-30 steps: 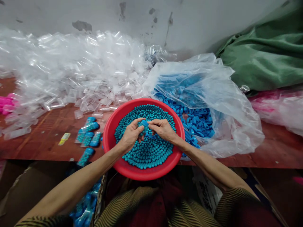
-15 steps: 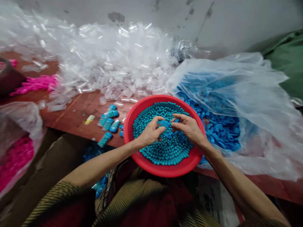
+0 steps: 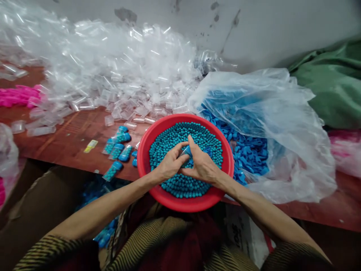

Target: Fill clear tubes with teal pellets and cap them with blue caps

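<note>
Over a red basin full of teal beads, my two hands meet around a small clear plastic container with a blue cap. My left hand pinches the clear body between thumb and fingers. My right hand is cupped against the capped end, its thumb below and its fingers above; its palm partly hides the cap. A few loose blue caps lie on the beads behind my right hand. Left of the basin, several capped containers filled with beads lie on the reddish table.
Clear empty containers are heaped along the wall. A translucent bag spills blue caps at the right. Pink pieces lie far left, a yellow-and-white scrap nearer. More blue pieces sit below the table edge.
My right hand has moved left, from holding a blue piece apart to closing against the container in my left hand. The view has shifted somewhat to the right.
</note>
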Motion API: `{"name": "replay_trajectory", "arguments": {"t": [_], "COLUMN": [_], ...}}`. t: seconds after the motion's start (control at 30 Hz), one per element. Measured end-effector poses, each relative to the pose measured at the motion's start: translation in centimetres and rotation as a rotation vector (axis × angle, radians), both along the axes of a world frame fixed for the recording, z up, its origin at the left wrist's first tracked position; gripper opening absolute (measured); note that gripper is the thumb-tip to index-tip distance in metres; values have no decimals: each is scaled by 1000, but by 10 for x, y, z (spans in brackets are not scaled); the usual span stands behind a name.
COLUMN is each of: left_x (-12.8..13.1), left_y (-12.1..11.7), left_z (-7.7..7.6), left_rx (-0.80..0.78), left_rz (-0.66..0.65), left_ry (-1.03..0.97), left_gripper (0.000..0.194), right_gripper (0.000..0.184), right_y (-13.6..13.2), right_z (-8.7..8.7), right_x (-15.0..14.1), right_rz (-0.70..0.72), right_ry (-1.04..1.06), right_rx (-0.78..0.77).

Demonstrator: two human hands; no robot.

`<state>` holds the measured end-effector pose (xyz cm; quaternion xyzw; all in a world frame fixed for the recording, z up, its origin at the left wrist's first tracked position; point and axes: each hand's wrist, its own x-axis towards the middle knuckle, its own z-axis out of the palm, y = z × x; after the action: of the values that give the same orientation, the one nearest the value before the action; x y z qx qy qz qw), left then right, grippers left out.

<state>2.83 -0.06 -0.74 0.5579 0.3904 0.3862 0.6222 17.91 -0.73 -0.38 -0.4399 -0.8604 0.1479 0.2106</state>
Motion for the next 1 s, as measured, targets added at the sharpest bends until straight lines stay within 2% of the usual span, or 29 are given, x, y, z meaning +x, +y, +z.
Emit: {"name": "replay_trajectory", "arguments": {"t": [0.17,0.27,0.4,0.53,0.67,0.77,0.87,1.0], "left_x": [6,10,13,12,6,0,-5,-10], "left_y": [-5,-9,-11,-10,-10,-12,-16,-23], "left_z": [0,-1,-3,0,5,7,10,17], "left_rx": [21,-12,-41,-19,-38,-57,-31,87], "left_rz": [90,153,169,167,142,113,102,128], "left_ry": [14,18,19,9,-106,-159,-128,-60], "left_gripper": [27,24,22,22,31,35,36,35], "right_gripper": [103,98,96,99,101,96,91,88], "right_y": [-7,-10,-11,-8,-7,-8,-9,-12], "right_z": [1,0,-3,-1,3,5,11,21], "right_x": [-7,-10,-12,-9,-1,3,1,-7], "right_rz": [-33,-60,-87,-51,-12,-5,33,90], "right_ry": [-79,-108,-114,-37,105,110,51,4], "right_rx": [124,140,140,68,-38,-87,-18,129]}}
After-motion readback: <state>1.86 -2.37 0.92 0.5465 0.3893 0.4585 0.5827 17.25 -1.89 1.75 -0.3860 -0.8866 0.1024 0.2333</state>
